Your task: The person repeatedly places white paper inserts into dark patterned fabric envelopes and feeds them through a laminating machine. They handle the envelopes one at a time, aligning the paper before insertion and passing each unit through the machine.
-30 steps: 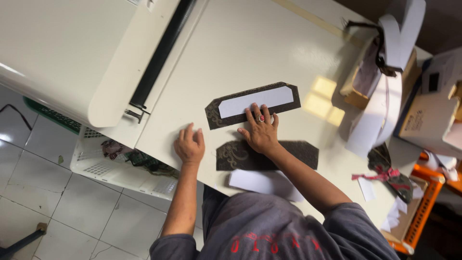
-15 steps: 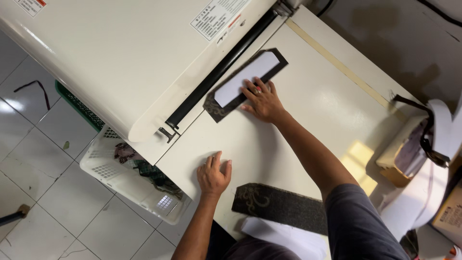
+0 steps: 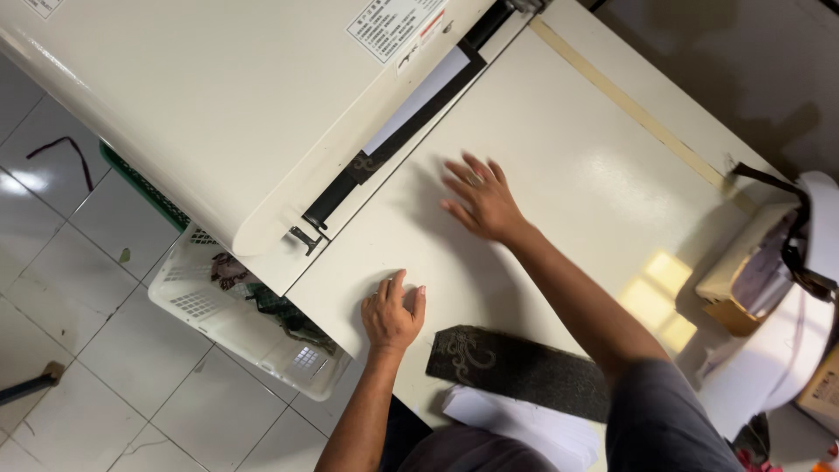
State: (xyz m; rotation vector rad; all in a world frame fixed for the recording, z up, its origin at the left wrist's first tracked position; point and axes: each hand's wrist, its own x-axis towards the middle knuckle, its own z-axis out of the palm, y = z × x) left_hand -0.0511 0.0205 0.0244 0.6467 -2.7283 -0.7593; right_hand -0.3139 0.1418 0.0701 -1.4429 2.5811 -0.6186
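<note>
A dark patterned piece (image 3: 411, 131) with a white sheet lies mostly under the machine cover (image 3: 218, 105). Beside it the right hand (image 3: 481, 201) is spread and empty; the left hand (image 3: 391, 316) lies flat at the tabletop (image 3: 594, 175) edge, holding nothing.

A cream worktable (image 3: 568, 175) carries a dark patterned fabric strip (image 3: 516, 367) near its front edge beside white paper sheets (image 3: 516, 424), a tan tape line (image 3: 629, 105) running along its far side, and both hands resting flat.
</note>
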